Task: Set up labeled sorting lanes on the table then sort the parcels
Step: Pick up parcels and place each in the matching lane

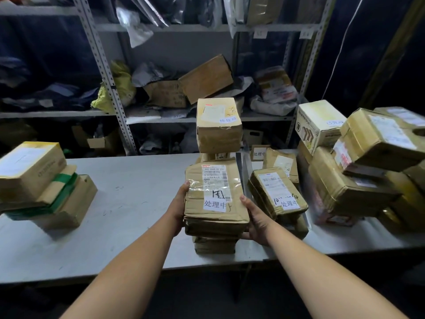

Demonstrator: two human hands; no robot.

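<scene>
While the left hand (181,203) and right hand (256,218) clamp its two long sides, thumbs curled over the top edges, the flat cardboard parcel (216,192) sits dead centre of the frame. It's creased, glossy with clear tape, and has a white handwritten label reading 处理中. It's right over a short stack (213,245) of similar squashed parcels on the pale grey table (128,203); can't tell if it's resting on them or lifted. Just right lies another flat parcel (276,192) with the same label. Behind stands a blockier box (218,125). Lower left has a green-taped pile (34,180), far right a jumbled heap of cartons (368,157), and perforated metal shelving (108,72) fills the top.
</scene>
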